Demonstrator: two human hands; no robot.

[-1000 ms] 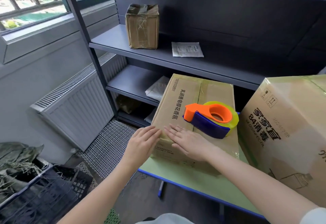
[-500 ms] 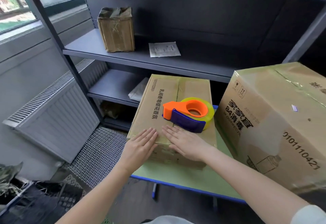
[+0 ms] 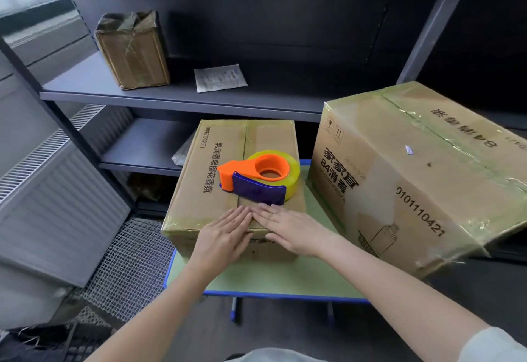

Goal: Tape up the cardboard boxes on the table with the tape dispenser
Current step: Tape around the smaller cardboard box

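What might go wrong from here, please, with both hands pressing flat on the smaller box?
1. The orange-and-blue tape dispenser lies loose on the smaller brown cardboard box, just past the left hand and right hand; sliding them forward could knock it off.
2. The large taped cardboard box seems to reach past the right end of the green table, so a nudge might tip it.
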